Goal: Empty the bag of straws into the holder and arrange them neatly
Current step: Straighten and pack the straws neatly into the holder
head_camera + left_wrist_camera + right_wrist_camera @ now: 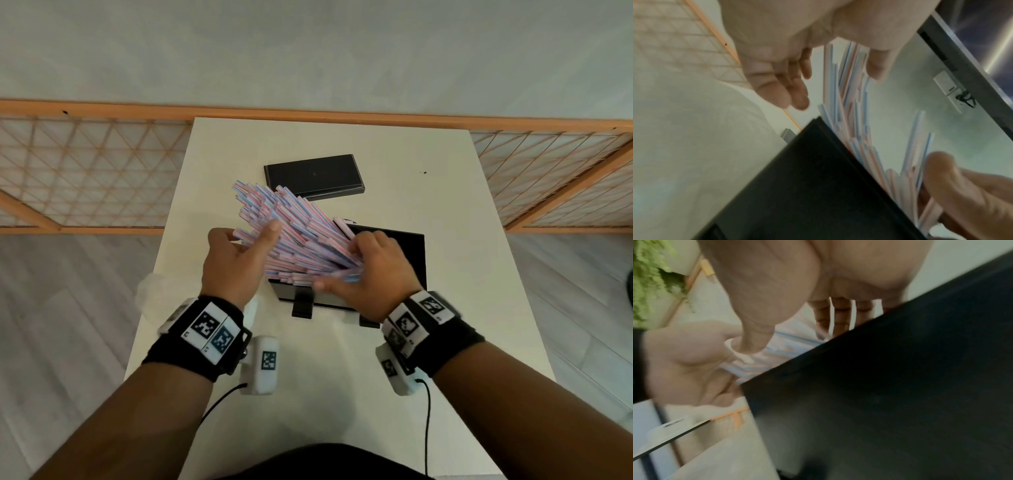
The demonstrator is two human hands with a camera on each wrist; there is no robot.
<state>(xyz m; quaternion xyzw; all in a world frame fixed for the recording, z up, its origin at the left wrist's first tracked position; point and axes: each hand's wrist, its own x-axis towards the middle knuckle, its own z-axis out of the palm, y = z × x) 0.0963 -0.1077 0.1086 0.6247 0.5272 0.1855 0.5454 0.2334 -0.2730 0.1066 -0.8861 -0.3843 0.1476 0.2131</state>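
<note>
A thick bunch of pink-and-blue striped straws (291, 219) stands in the black holder (390, 246) and fans out, leaning up and to the left. My left hand (246, 246) cups the fan from the left with relaxed fingers (795, 94), and its thumb (877, 71) touches the straws (846, 91). My right hand (363, 263) grips the lower ends over the holder (797, 178), with its thumb (754, 344) pressed on the straws (764, 363). A crumpled clear bag (149, 294) lies at the table's left edge, partly hidden by my left wrist.
A flat black lid (313, 176) lies behind the holder on the white table (445, 308). A wooden lattice screen (85, 171) runs behind the table on both sides. The table drops off close on the left and right.
</note>
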